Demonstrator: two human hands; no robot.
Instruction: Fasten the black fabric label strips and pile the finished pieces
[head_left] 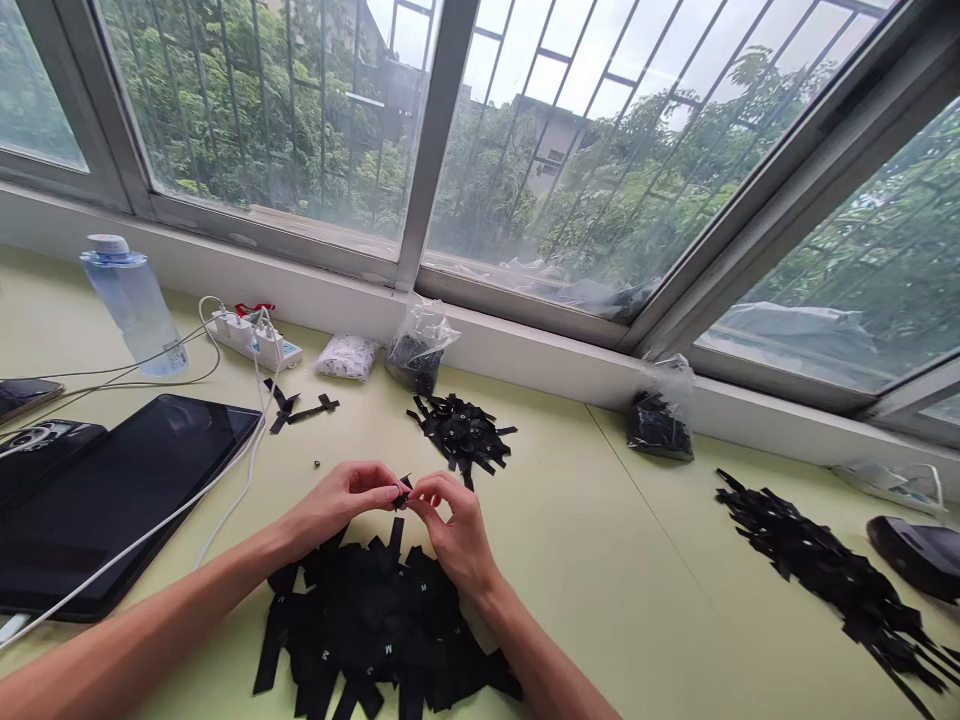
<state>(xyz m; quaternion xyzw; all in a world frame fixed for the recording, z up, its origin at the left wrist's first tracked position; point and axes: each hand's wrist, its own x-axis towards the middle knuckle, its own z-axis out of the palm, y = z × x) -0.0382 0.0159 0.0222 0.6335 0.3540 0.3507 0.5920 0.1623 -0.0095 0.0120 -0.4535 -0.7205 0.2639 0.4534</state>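
My left hand (365, 494) and my right hand (450, 515) meet fingertip to fingertip at the middle of the table. Between them they pinch a small black fabric strip (403, 494), mostly covered by the fingers. Below both hands spreads a large pile of black fabric strips (375, 630), several marked with a white letter M. Just beyond the hands lies a smaller heap of similar black strips (461, 430). A tiny dark round piece (316, 464) rests on the table left of that heap.
Left are a tablet (150, 500), white cables, a power strip (255, 340) and a water bottle (139, 305). Along the sill stand a white packet (346, 357) and plastic bags of black pieces (417, 355), (660, 420). Another strip pile (825, 575) and a black device (919, 555) lie right.
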